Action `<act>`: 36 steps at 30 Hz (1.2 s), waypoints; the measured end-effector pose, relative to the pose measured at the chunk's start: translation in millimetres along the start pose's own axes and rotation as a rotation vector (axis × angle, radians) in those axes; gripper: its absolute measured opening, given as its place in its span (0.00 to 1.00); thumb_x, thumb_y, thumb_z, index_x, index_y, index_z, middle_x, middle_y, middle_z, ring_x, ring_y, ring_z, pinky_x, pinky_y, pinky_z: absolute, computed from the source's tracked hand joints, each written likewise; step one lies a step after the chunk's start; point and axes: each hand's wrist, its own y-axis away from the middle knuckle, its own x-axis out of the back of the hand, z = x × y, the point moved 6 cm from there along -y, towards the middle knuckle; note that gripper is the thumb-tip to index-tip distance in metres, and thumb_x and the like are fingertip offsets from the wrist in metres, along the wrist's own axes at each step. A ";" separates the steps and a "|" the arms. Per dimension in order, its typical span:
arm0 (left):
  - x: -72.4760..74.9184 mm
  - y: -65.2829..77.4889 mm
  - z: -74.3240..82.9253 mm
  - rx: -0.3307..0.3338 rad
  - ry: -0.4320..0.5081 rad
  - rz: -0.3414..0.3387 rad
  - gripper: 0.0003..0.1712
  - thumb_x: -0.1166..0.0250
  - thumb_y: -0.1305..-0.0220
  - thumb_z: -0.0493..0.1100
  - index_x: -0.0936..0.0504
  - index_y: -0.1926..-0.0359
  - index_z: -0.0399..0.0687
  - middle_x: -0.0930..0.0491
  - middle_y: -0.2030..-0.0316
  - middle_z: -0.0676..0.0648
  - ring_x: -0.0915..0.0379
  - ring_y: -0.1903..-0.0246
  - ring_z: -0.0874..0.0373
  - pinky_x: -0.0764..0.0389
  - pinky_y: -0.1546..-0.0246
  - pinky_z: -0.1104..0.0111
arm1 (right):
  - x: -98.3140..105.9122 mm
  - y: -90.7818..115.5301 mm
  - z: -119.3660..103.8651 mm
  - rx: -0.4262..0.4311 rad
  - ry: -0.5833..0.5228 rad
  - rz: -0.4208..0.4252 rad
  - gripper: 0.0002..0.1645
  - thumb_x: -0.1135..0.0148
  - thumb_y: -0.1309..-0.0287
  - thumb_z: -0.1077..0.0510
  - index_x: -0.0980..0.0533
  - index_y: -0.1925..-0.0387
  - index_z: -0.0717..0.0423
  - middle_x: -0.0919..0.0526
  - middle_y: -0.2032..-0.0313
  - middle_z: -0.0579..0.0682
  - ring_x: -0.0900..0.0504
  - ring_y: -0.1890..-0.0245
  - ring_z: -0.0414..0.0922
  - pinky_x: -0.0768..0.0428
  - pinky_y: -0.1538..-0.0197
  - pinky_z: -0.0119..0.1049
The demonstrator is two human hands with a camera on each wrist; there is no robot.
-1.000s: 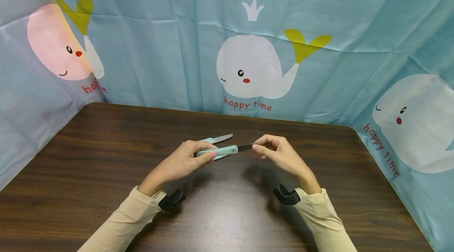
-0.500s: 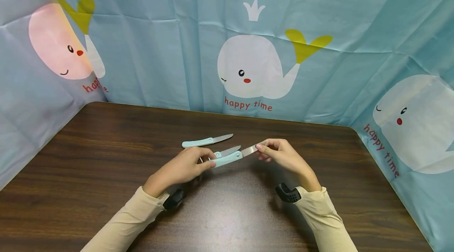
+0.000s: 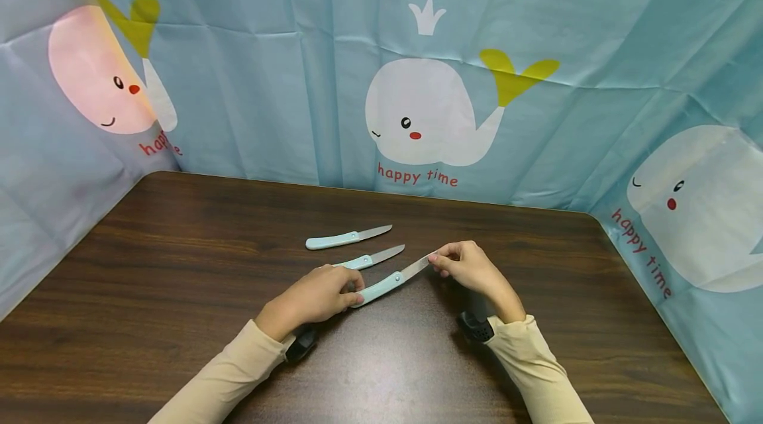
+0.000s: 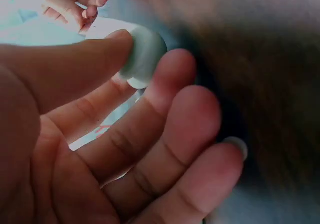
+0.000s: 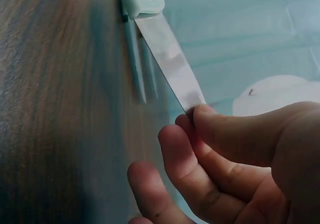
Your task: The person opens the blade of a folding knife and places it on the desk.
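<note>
Both hands hold one folding knife (image 3: 381, 289), its mint handle toward the left and its blade unfolded to the right. My left hand (image 3: 318, 293) pinches the handle's end between thumb and fingers, as the left wrist view also shows. At the other end, my right hand (image 3: 471, 271) pinches the tip of the blade (image 5: 172, 59) with thumb and forefinger. Just behind lies a second mint folding knife (image 3: 363, 262), its handle end hidden by the left hand. A third such knife (image 3: 332, 240) lies farther back, unfolded the same way.
The dark wood-grain table (image 3: 197, 245) spreads under the hands and knives. Behind and at both sides hangs a light blue curtain (image 3: 262, 106) printed with whales. Each wrist carries a black camera (image 3: 475, 326).
The held knife has come toward the front of the table and lower, its blade turning from dark to bright. The two knives behind it, partly covered before, now show more.
</note>
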 end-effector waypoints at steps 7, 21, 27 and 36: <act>-1.0 0.0 -1.9 0.049 -0.036 0.021 0.03 0.33 0.35 0.42 0.17 0.62 0.49 0.21 0.74 0.55 0.30 0.75 0.63 0.28 0.70 0.67 | -6.1 -1.8 7.5 -0.038 0.023 0.006 0.15 0.39 0.33 0.52 0.15 0.65 0.59 0.15 0.76 0.49 0.21 0.75 0.39 0.29 0.67 0.33; -0.6 -2.4 -4.3 0.104 -0.082 0.087 0.05 0.33 0.35 0.44 0.20 0.62 0.50 0.26 0.79 0.55 0.32 0.79 0.61 0.31 0.73 0.66 | -11.9 -3.9 13.9 -0.043 0.123 0.117 0.16 0.36 0.35 0.49 0.16 0.72 0.55 0.19 0.81 0.44 0.24 0.78 0.37 0.29 0.69 0.33; -2.7 -3.6 -5.0 0.112 -0.088 0.101 0.04 0.33 0.34 0.44 0.20 0.61 0.51 0.26 0.79 0.55 0.33 0.80 0.60 0.32 0.74 0.65 | -12.7 -5.6 16.7 -0.054 0.155 0.147 0.15 0.36 0.36 0.48 0.16 0.72 0.53 0.21 0.82 0.42 0.26 0.80 0.38 0.30 0.70 0.33; -0.2 -0.3 -3.4 0.102 -0.058 0.103 0.03 0.34 0.33 0.43 0.19 0.60 0.51 0.27 0.80 0.55 0.35 0.81 0.61 0.34 0.76 0.67 | -12.5 -3.6 17.0 -0.033 0.106 0.069 0.13 0.38 0.34 0.51 0.16 0.67 0.55 0.17 0.78 0.45 0.22 0.77 0.37 0.27 0.69 0.33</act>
